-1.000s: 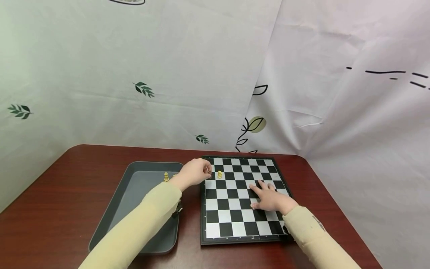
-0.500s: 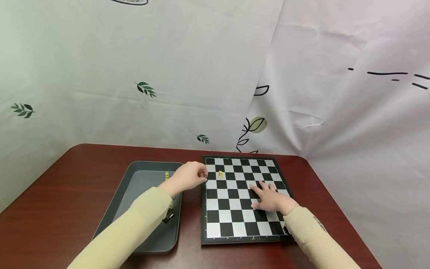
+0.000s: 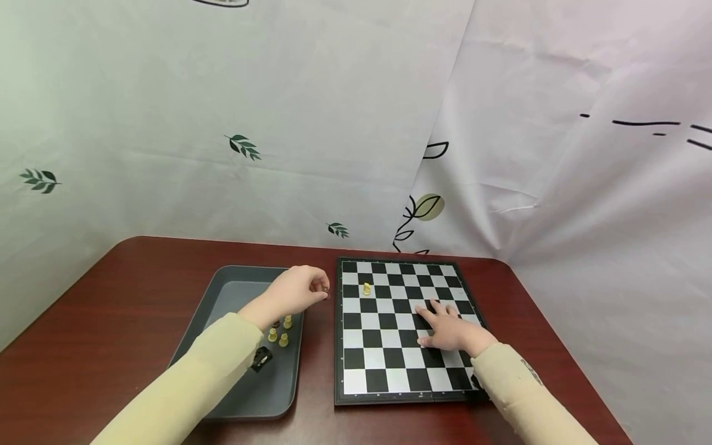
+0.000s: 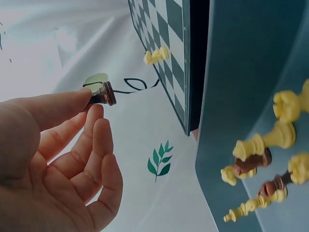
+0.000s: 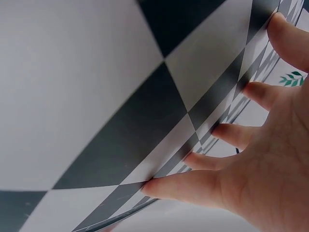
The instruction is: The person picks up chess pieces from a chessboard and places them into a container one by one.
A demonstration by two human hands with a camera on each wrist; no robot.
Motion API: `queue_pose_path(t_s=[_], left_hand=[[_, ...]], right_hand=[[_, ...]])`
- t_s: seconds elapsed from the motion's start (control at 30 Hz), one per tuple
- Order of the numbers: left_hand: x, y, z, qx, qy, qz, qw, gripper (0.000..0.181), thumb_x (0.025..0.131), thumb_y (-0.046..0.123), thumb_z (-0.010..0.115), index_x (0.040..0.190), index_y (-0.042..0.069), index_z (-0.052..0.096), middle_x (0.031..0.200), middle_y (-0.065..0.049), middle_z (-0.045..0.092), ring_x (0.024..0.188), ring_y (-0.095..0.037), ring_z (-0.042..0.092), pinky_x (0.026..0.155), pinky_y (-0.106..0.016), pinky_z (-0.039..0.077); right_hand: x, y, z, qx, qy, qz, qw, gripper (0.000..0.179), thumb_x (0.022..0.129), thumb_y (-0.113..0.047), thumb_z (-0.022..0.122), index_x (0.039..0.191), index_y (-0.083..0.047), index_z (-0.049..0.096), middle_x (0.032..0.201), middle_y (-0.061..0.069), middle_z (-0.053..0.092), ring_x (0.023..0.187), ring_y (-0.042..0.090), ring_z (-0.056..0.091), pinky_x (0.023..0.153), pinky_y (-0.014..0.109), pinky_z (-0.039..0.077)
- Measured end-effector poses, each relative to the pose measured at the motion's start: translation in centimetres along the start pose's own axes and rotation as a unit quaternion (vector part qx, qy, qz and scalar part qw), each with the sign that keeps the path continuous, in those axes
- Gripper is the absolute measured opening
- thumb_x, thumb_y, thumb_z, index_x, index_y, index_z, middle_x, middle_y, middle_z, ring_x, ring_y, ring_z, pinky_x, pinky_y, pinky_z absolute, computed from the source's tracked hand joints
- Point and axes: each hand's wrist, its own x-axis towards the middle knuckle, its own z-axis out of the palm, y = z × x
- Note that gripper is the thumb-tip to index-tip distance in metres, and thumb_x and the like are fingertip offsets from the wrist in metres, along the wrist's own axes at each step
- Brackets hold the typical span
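Note:
My left hand (image 3: 296, 290) is above the right rim of the grey tray, just left of the chessboard (image 3: 367, 338). In the left wrist view, its thumb and fingers pinch a dark brown chess piece (image 4: 103, 95), base outward; its top is hidden in the grip. On the board's left side, toward the back, stands a single yellow chess piece (image 3: 366, 288). My right hand (image 3: 449, 330) rests on the right half of the board, fingers spread and fingertips on the squares.
In the tray (image 3: 230, 300) stand several yellow chess pieces (image 3: 283, 340) and some brown chess pieces (image 4: 275, 185), partly covered by the left forearm in the head view. The brown table (image 3: 83, 309) ends at a white curtain (image 3: 334, 123) behind.
My left hand has drawn back leftward from the board's left edge to over the tray's rim, still pinching the brown chess piece. The right hand stays in place.

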Motion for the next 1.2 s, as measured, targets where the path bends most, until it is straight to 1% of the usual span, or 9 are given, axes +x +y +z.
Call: queue_pose_path(t_s=[0.17, 0.23, 0.4, 0.57, 0.83, 1.0, 1.2], left_hand=[[-0.5, -0.8, -0.6, 0.0, 0.001, 0.006, 1.0, 0.004, 0.085, 0.01, 0.068, 0.084, 0.009, 0.065, 0.075, 0.002, 0.062, 0.068, -0.01, 0.054, 0.063, -0.029, 0.046], [-0.7, -1.2, -0.8, 0.003, 0.002, 0.004, 1.0, 0.003, 0.085, 0.01, 0.068, 0.086, 0.008, 0.065, 0.076, 0.002, 0.062, 0.068, -0.01, 0.055, 0.064, -0.03, 0.046], [-1.1, -2.0, -1.6, 0.004, 0.003, -0.015, 0.9999, 0.004, 0.086, 0.01, 0.067, 0.088, 0.007, 0.065, 0.076, 0.001, 0.062, 0.067, -0.011, 0.055, 0.063, -0.03, 0.047], [-1.4, -3.2, -2.3, -0.004, 0.005, -0.023, 0.9997, 0.004, 0.087, 0.01, 0.067, 0.089, 0.008, 0.064, 0.077, -0.001, 0.062, 0.067, -0.012, 0.055, 0.06, -0.029, 0.046], [-2.2, -5.0, -3.4, -0.008, 0.019, -0.035, 0.9992, 0.004, 0.087, 0.01, 0.065, 0.09, 0.007, 0.065, 0.078, -0.003, 0.062, 0.069, -0.013, 0.054, 0.061, -0.03, 0.043], [-2.7, -6.3, -3.7, -0.01, 0.023, -0.043, 0.9987, 0.003, 0.088, 0.009, 0.064, 0.089, 0.006, 0.065, 0.078, -0.004, 0.062, 0.069, -0.014, 0.055, 0.061, -0.031, 0.043], [-3.2, -7.5, -4.0, -0.001, 0.024, -0.052, 0.9984, 0.003, 0.087, 0.009, 0.064, 0.088, 0.006, 0.065, 0.078, -0.003, 0.062, 0.069, -0.013, 0.054, 0.061, -0.031, 0.043]], right_hand=[[-0.1, 0.0, 0.1, -0.001, 0.001, -0.002, 1.0, 0.068, 0.088, -0.032, 0.065, 0.145, -0.01, 0.037, 0.151, 0.026, 0.021, 0.133, 0.057, 0.019, 0.098, 0.068, 0.028], [-0.1, 0.0, 0.0, -0.003, 0.002, -0.002, 1.0, 0.068, 0.088, -0.032, 0.066, 0.144, -0.01, 0.037, 0.151, 0.026, 0.021, 0.133, 0.057, 0.019, 0.098, 0.068, 0.028], [-0.1, 0.1, 0.0, -0.004, 0.002, -0.001, 1.0, 0.068, 0.087, -0.033, 0.066, 0.144, -0.009, 0.037, 0.151, 0.026, 0.021, 0.133, 0.056, 0.02, 0.098, 0.068, 0.028], [-0.1, 0.1, 0.0, -0.005, 0.003, 0.001, 1.0, 0.068, 0.087, -0.033, 0.066, 0.145, -0.01, 0.037, 0.152, 0.025, 0.021, 0.134, 0.055, 0.02, 0.098, 0.068, 0.028], [0.0, 0.0, -0.1, -0.005, 0.002, -0.001, 1.0, 0.068, 0.088, -0.033, 0.065, 0.145, -0.011, 0.037, 0.152, 0.025, 0.02, 0.134, 0.055, 0.019, 0.098, 0.068, 0.028], [0.0, 0.0, -0.1, -0.006, 0.001, 0.001, 1.0, 0.067, 0.088, -0.033, 0.065, 0.145, -0.01, 0.037, 0.152, 0.025, 0.02, 0.134, 0.054, 0.019, 0.099, 0.068, 0.028], [0.1, 0.0, 0.1, -0.007, 0.0, 0.007, 0.9999, 0.068, 0.088, -0.034, 0.065, 0.145, -0.013, 0.036, 0.153, 0.023, 0.02, 0.136, 0.052, 0.017, 0.098, 0.069, 0.028]])
